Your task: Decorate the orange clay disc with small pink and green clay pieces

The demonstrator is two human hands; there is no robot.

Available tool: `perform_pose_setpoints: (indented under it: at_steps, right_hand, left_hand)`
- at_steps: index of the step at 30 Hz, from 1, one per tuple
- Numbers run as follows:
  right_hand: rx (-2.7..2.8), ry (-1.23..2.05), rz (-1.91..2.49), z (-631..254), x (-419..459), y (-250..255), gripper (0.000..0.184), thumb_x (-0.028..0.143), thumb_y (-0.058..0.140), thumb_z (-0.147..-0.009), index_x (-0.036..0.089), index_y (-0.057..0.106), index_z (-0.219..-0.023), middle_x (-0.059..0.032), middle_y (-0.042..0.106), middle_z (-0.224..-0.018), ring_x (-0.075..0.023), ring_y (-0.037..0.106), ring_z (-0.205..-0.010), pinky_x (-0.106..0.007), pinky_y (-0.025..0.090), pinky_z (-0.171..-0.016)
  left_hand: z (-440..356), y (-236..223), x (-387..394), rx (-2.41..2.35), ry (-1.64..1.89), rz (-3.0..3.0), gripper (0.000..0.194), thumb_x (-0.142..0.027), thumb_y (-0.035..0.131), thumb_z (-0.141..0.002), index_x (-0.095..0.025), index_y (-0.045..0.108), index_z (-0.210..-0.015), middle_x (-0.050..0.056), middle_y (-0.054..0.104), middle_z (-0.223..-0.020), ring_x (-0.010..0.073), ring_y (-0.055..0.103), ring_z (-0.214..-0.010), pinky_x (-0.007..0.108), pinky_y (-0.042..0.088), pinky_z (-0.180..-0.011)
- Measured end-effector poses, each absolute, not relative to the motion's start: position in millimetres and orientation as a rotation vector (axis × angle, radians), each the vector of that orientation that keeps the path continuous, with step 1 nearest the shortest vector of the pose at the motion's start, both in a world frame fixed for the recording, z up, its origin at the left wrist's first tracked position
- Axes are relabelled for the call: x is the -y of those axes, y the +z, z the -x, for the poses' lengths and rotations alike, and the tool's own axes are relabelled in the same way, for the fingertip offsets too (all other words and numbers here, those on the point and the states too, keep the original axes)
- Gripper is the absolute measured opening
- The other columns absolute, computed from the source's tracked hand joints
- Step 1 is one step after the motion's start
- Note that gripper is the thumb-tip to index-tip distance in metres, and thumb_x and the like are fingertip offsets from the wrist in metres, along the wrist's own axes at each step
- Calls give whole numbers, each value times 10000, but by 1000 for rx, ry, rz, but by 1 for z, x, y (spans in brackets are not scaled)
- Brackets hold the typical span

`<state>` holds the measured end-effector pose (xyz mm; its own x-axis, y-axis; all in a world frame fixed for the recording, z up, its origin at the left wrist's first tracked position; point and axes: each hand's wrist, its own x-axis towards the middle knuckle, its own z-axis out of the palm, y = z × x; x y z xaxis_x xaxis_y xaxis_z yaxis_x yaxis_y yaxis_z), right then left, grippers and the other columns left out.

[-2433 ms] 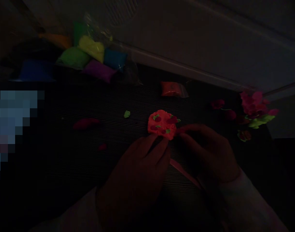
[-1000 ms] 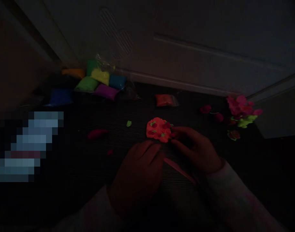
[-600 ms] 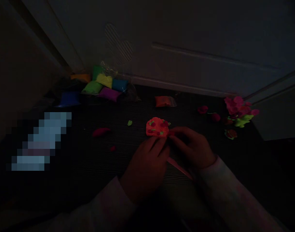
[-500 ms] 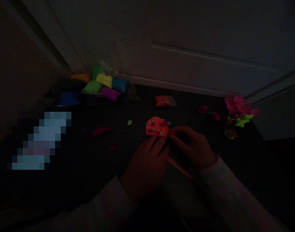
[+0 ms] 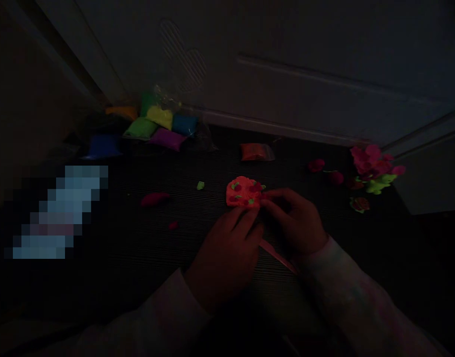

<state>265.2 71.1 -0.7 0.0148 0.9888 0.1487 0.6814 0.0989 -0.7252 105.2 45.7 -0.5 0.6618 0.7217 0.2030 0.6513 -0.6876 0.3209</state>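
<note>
An orange clay piece (image 5: 245, 192), dotted with red balls and green leaf shapes, lies on the dark tabletop in front of me. My left hand (image 5: 225, 253) has its fingers bent together at the near edge of this piece, holding it. At its right edge my right hand (image 5: 297, 220) pinches a small red clay bit (image 5: 264, 196) between thumb and forefinger, mostly covered by the fingertips. Below the hands lies a thin pink strip-like tool (image 5: 277, 256). To the left are a green clay scrap (image 5: 200, 185), a dark pink clay lump (image 5: 155, 199) and a smaller one (image 5: 173, 225).
Several coloured clay packets (image 5: 167, 139) are piled at the back left against a pale panel (image 5: 305, 94). An orange clay packet (image 5: 254, 151) lies at the back middle. Pink clay flowers (image 5: 374, 161) and a small rose-like piece (image 5: 359, 204) sit at the right. A pixelated bright patch (image 5: 63, 213) covers the far left.
The view has shifted slightly. Both hands stay at the orange clay piece, the right one still pinching at its right edge; little else differs.
</note>
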Motion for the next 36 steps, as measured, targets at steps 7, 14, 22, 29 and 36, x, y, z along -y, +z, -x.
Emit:
perform_pose_setpoints:
  at_steps: [7,14,22,29,36]
  right_hand:
    - [1775,626,1645,-269,-70,0,121,289,579,-726,204,608,-806,9,629,-754,-117,556,-653,-243,441,-593]
    - [1726,642,1638,-270,-71,-1,138,310,562,-739,209,610,-820,10,637,-770,-117,565,-665,-238,445,-589]
    - [1734,627,1679,-270,-73,-3,141,321,562,-738,208,618,-803,12,642,-747,-119,574,-662,-233,444,-584]
    - [1754,630,1691,-273,-72,-1,154,314,558,-739,203,629,-820,6,654,-772,-121,585,-680,-233,449,-608]
    - [1745,623,1715,-273,-73,-1,157,325,547,-745,209,628,-811,6,661,-777,-129,596,-691,-234,454,-596]
  left_hand:
    - [-105,1,-46,-1102,461,-2638,311,-213,392,-814,-149,523,-1089,87,452,-1234,239,392,-1121,370,374,-924]
    - [-105,0,-46,-1096,462,-2619,313,-211,400,-811,-150,518,-1095,87,451,-1237,238,377,-1140,370,361,-941]
    - [-105,-1,-46,-1104,460,-2653,304,-233,408,-812,-158,522,-1083,93,455,-1243,234,378,-1149,367,362,-940]
    - [-106,-2,-46,-1104,472,-2647,314,-230,422,-805,-159,511,-1097,93,443,-1255,231,367,-1161,364,350,-953]
    - [-106,-1,-46,-1109,482,-2644,301,-229,420,-808,-157,522,-1081,97,452,-1245,230,384,-1141,363,367,-935]
